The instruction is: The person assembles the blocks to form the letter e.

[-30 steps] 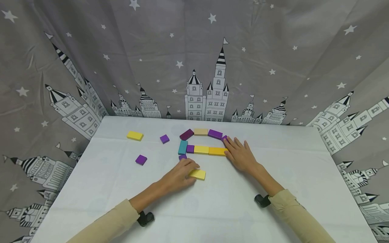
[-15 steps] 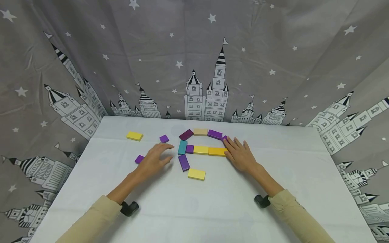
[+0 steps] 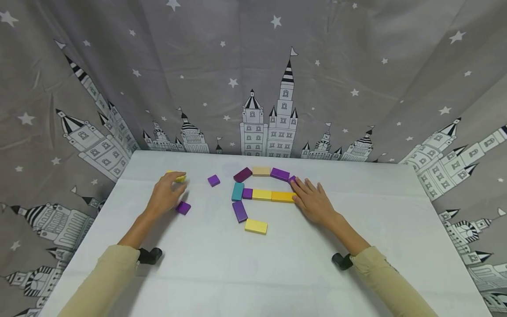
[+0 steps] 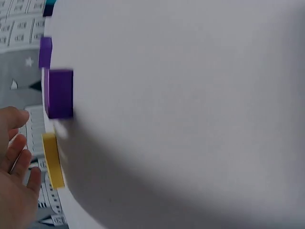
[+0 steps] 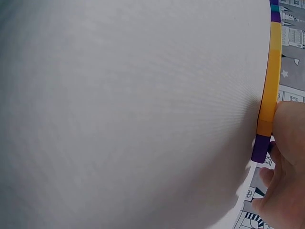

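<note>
My left hand [image 3: 164, 196] hovers over the yellow block [image 3: 181, 179] at the table's left, covering part of it. In the left wrist view its fingers are spread and a gap shows between them and the yellow block [image 4: 53, 162]. A purple square block [image 3: 183, 208] lies just right of that wrist. My right hand [image 3: 314, 204] rests with extended fingers at the right end of an arrangement of blocks. Its fingertips touch a small purple block [image 3: 292, 179] and the end of the orange block [image 3: 282, 197]. In the right wrist view, a purple block [image 5: 259, 148] shows beside the thumb.
The arrangement also holds a maroon block [image 3: 243, 175], a tan block [image 3: 261, 171], a teal block [image 3: 237, 192] and several purple and yellow ones. A yellow block [image 3: 256, 226] lies at its lower end. Another purple square block [image 3: 214, 180] lies apart. A castle-print curtain [image 3: 253, 66] surrounds the white table [image 3: 297, 273].
My left hand has left the lower purple and yellow blocks, uncovering them, and moved left and away from me to the far yellow block. The right hand has stayed in place.
</note>
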{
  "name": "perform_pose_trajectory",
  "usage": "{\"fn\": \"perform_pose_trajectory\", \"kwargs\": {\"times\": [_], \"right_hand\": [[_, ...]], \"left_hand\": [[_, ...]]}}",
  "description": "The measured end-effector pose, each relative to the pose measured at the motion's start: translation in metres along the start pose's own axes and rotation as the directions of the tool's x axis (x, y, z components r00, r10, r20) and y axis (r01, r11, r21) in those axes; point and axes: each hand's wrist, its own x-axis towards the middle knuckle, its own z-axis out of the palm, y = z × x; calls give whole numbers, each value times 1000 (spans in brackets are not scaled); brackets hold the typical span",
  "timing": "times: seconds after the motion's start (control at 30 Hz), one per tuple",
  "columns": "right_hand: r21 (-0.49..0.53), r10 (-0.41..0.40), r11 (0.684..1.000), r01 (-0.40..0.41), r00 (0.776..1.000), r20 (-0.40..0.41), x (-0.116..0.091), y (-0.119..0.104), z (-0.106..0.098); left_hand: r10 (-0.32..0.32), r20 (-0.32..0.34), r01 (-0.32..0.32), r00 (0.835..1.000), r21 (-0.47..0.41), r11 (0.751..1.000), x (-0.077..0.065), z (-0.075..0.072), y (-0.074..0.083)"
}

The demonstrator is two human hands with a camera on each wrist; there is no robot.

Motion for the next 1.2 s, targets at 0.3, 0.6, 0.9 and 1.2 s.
{"fn": "perform_pose_trajectory", "kwargs": {"times": [0.3,0.6,0.9,1.2], "right_hand": [[1,1,1000,-1,1000,4,1,2,1],[5,1,1000,-1,1000,1,1,2,3],[-1,3,1000,-3,1000,10,2,0,2],[1,6,1000,-6,1000,13,1,0,0]], "left_hand": [[-155,85,147,984,91,985,19,-12,-30],[-162,110,145,981,144,979,23,-11,-36],[-211,121,184,970,200,962,23,-10,-34],[-135,93,117,987,171,978,21,-12,-25]]}}
